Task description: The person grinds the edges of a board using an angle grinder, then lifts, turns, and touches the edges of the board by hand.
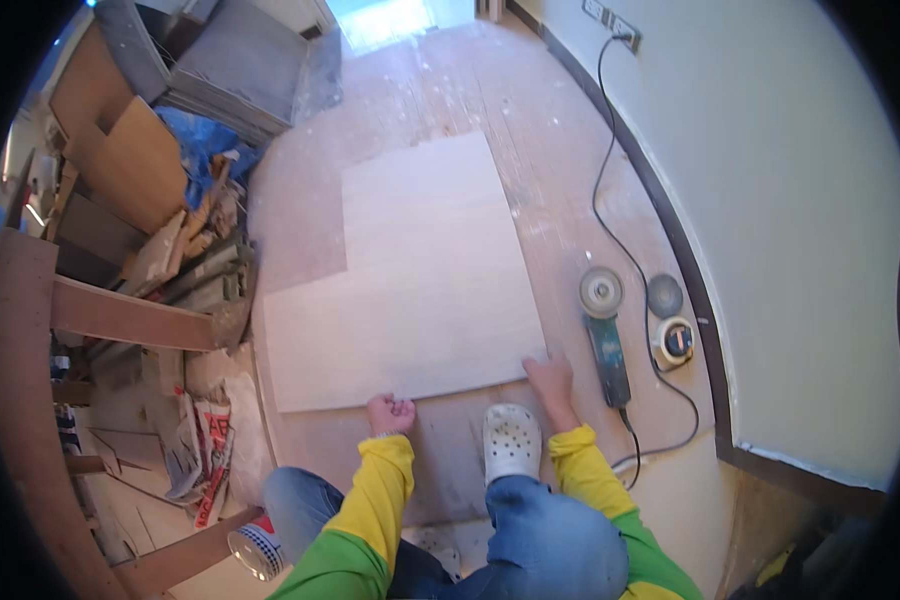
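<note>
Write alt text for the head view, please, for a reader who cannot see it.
A bare left hand and right hand are at the near edge of a pale, L-shaped board lying on the floor. A grinder lies to its right, near the wall, and scrap wood is piled to the left.

A glaring white patch (390, 22) at the top centre of the frame is nearly blown out, and a cool sheen spreads from it onto the dusty pinkish floor (570, 150). The pale, flat L-shaped board (420, 290) looks bright and evenly lit, with soft shadow along its lower edge. The lower right turns dim. Fisheye distortion bows the dark brown baseboard strip (710, 360) at right; black vignetting rounds the corners, and detail softens toward the rim.
</note>
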### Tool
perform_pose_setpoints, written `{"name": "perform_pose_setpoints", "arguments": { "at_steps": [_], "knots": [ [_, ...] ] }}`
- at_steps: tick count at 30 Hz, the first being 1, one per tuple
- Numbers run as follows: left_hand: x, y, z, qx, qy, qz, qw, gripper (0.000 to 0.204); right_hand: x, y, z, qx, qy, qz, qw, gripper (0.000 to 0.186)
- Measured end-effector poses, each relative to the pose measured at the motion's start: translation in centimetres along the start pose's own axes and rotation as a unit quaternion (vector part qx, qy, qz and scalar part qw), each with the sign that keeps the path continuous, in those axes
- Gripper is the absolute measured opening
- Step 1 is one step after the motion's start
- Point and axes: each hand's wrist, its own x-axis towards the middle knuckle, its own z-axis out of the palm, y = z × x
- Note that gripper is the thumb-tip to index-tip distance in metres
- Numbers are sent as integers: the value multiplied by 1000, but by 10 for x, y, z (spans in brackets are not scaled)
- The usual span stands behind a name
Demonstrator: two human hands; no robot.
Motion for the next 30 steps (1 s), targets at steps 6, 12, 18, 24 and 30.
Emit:
{"name": "perform_pose_setpoints", "arguments": {
  "at_steps": [6, 12, 18, 24, 30],
  "knots": [
    [-11, -18, 11, 20, -21, 3, 1000, 11, 36, 50, -14, 106, -100, 103, 984, 53],
    [-40, -8, 0, 57, -83, 6, 995, 7, 10, 3, -52, 312, -145, 177, 922, 26],
    [-87, 12, 8, 19, -172, 67, 983, 8, 15, -7, -82, 485, -204, 244, 815, 19],
    [-192, 66, 44, 66, -264, 196, 942, 10, -26, -79, -127, 732, -261, 12, 630, 40],
    [-242, 120, 89, 94, -376, 234, 892, 18, -13, -146, -144, 737, -205, -94, 637, 45]
  ]
}}
